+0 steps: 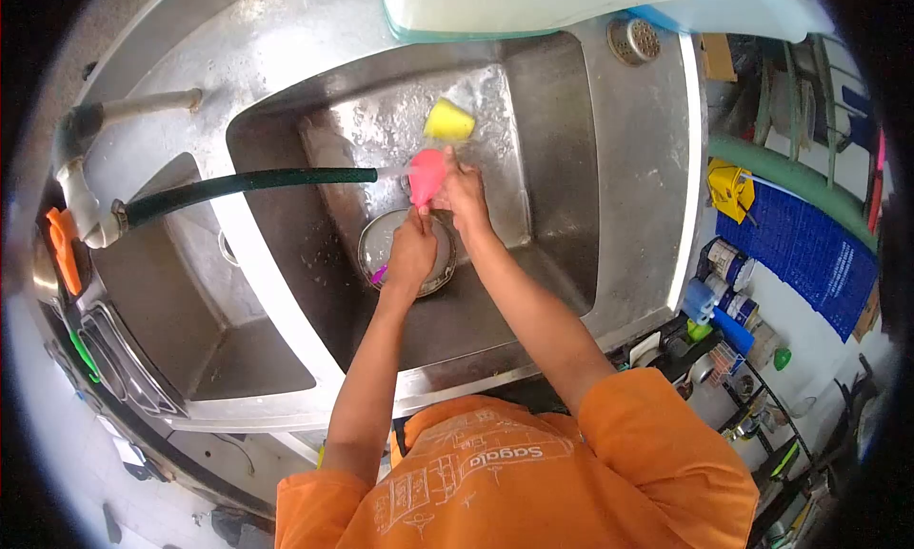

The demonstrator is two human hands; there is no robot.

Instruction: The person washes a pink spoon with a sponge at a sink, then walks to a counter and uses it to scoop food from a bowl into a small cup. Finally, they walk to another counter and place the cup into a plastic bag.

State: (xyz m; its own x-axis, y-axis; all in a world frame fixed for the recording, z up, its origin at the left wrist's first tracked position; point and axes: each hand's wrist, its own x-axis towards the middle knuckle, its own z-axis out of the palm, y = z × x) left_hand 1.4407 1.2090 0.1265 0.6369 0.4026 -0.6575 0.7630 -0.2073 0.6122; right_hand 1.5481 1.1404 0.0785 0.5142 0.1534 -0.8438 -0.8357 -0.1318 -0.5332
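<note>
Over the large sink basin, my left hand (415, 245) and my right hand (463, 193) both hold a small pink item (427, 176); its exact shape is hard to tell. Water runs onto it from the end of a dark green hose (276, 179) that comes in from the left. Just beyond my hands a yellow cup (448, 119) lies on the wet basin floor. Below my left hand sits a round metal bowl (440, 279), partly hidden by that hand, with a purple piece (379, 275) at its left side.
The steel sink (644, 187) has a smaller basin (181, 311) on the left. A perforated metal strainer (634, 40) rests at the back right, near a pale container (533, 1). An orange item (64, 252) and metal trays (124, 359) are at the far left.
</note>
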